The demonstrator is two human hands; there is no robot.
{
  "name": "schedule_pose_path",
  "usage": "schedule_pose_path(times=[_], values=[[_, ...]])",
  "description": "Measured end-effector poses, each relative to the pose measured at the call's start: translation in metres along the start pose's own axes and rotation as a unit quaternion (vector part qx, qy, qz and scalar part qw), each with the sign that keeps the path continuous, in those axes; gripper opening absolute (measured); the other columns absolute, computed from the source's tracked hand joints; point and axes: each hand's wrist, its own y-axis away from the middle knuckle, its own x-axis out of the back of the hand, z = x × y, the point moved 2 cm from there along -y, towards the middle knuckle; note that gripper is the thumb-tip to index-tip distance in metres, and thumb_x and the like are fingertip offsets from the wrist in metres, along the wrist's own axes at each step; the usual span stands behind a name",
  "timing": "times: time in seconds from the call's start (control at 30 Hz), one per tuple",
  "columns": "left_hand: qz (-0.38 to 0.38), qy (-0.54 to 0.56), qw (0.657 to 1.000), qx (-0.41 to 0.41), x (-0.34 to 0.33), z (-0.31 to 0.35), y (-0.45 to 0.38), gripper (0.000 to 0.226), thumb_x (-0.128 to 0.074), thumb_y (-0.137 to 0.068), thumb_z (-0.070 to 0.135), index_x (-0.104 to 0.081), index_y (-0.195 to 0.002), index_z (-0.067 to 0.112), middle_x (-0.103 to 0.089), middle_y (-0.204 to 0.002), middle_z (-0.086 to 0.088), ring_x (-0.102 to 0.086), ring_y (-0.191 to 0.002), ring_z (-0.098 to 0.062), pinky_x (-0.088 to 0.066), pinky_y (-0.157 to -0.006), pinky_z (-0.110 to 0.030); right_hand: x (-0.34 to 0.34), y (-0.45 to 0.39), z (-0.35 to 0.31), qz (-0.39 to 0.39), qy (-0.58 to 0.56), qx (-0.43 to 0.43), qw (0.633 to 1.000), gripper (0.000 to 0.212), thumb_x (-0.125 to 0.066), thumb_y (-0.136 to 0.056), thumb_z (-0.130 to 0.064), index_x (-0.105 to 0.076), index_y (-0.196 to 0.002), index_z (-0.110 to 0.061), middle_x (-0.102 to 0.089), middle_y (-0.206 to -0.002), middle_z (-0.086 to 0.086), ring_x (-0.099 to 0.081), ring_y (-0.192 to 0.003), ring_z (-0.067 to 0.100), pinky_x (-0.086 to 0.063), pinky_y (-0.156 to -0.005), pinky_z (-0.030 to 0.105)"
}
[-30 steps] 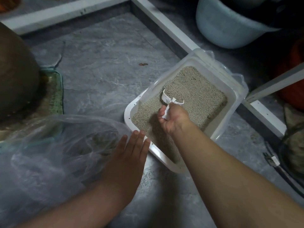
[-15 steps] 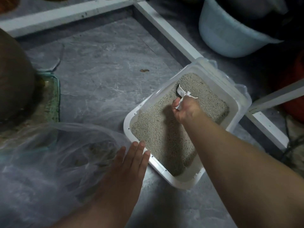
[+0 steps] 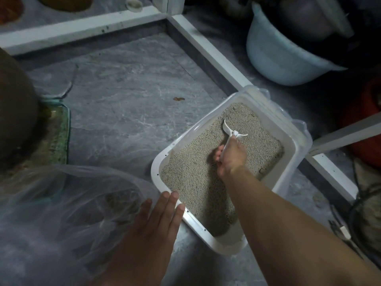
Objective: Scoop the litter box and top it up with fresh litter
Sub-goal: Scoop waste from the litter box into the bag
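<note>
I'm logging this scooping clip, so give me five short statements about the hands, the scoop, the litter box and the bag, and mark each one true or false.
1. The right hand holds the small white plastic scoop over the litter. True.
2. The left hand is curled round the scoop. False: its grip is empty, fingers straight, fingertips at the near rim of the white rectangular plastic litter box.
3. The clear plastic bag lies left of the litter box. True.
4. The litter box is empty. False: beige granular litter covers its bottom.
5. The pale blue plastic tub stands inside the litter box. False: it stands apart, beyond the white floor strip.
</note>
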Motion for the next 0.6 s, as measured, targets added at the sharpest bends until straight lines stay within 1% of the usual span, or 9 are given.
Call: schedule_pose_path(times=[0.07,0.13,0.2,0.23,0.27,0.37,0.4,0.5,0.6], values=[[0.001,-0.005,1.000,-0.002,-0.003,-0.001,0.000,0.058,-0.018,-0.095,0.010,-0.058,-0.136,0.003,-0.050,-0.148,-0.023,-0.053,-0.133,-0.038,-0.036,-0.101,-0.055,0.002,0.001,0.003,0.009,-0.003,0.016,1.000,0.023,-0.049,-0.105,-0.032,-0.057,-0.110,-0.011,-0.049,-0.062,-0.002,-0.043,-0.045,0.008,-0.038,-0.040,0.021],[0.006,-0.008,1.000,-0.008,-0.002,-0.001,0.001,0.058,-0.025,-0.090,0.012,-0.054,-0.139,0.002,-0.048,-0.149,-0.024,-0.051,-0.134,-0.039,-0.035,-0.101,-0.055,0.005,0.002,0.001,0.014,0.003,0.028,1.000,0.019,-0.050,-0.105,-0.030,-0.056,-0.107,-0.012,-0.048,-0.061,-0.002,-0.043,-0.044,0.008,-0.037,-0.039,0.021],[0.007,-0.008,1.000,-0.007,-0.002,-0.001,0.002,0.058,-0.016,-0.095,0.011,-0.051,-0.140,0.001,-0.047,-0.150,-0.024,-0.049,-0.136,-0.040,-0.036,-0.100,-0.055,0.008,0.002,-0.003,0.006,0.025,0.023,0.999,0.018,-0.049,-0.105,-0.030,-0.055,-0.104,-0.014,-0.049,-0.062,-0.002,-0.043,-0.046,0.008,-0.037,-0.040,0.021],[0.001,-0.007,1.000,-0.004,-0.003,-0.001,0.002,0.060,-0.012,-0.097,0.011,-0.051,-0.140,0.000,-0.046,-0.150,-0.025,-0.048,-0.136,-0.040,-0.036,-0.100,-0.055,0.010,0.002,-0.006,0.001,0.036,0.016,0.999,0.018,-0.049,-0.105,-0.030,-0.055,-0.103,-0.013,-0.049,-0.063,-0.002,-0.043,-0.046,0.008,-0.037,-0.041,0.021],[-0.004,-0.007,1.000,-0.001,-0.004,0.000,0.002,0.061,-0.012,-0.097,0.011,-0.053,-0.140,0.001,-0.045,-0.151,-0.025,-0.048,-0.137,-0.040,-0.037,-0.100,-0.054,0.011,0.002,-0.008,-0.003,0.046,0.011,0.999,0.018,-0.049,-0.106,-0.030,-0.056,-0.103,-0.013,-0.049,-0.065,-0.001,-0.043,-0.047,0.009,-0.037,-0.042,0.021],[-0.011,-0.012,1.000,-0.005,-0.004,0.000,0.002,0.059,-0.028,-0.089,0.013,-0.056,-0.140,0.001,-0.044,-0.151,-0.025,-0.046,-0.138,-0.040,-0.037,-0.100,-0.054,0.011,0.002,-0.011,-0.013,0.052,0.001,0.999,0.019,-0.048,-0.106,-0.030,-0.056,-0.110,-0.013,-0.049,-0.068,-0.001,-0.042,-0.048,0.009,-0.036,-0.043,0.021],[-0.011,-0.013,1.000,-0.008,-0.004,0.000,0.001,0.059,-0.030,-0.088,0.014,-0.055,-0.140,0.001,-0.044,-0.152,-0.025,-0.046,-0.138,-0.040,-0.037,-0.100,-0.054,0.012,0.003,-0.012,-0.014,0.048,-0.001,0.999,0.020,-0.048,-0.106,-0.030,-0.057,-0.113,-0.014,-0.050,-0.067,-0.001,-0.042,-0.049,0.009,-0.036,-0.043,0.021],[-0.012,-0.011,1.000,-0.013,-0.003,0.000,0.001,0.059,-0.031,-0.087,0.014,-0.056,-0.139,0.000,-0.045,-0.151,-0.025,-0.048,-0.136,-0.040,-0.037,-0.100,-0.054,0.017,0.011,-0.007,-0.020,0.038,0.008,0.999,0.021,-0.047,-0.106,-0.029,-0.058,-0.118,-0.015,-0.051,-0.066,-0.001,-0.043,-0.049,0.009,-0.035,-0.044,0.022],[-0.022,-0.007,1.000,-0.008,-0.002,0.000,0.000,0.059,-0.031,-0.086,0.013,-0.059,-0.137,0.002,-0.046,-0.150,-0.024,-0.050,-0.135,-0.040,-0.037,-0.100,-0.054,0.021,0.029,0.001,-0.018,0.041,0.032,0.998,0.022,-0.046,-0.107,-0.029,-0.058,-0.115,-0.012,-0.050,-0.062,-0.001,-0.041,-0.047,0.009,-0.034,-0.041,0.022]])
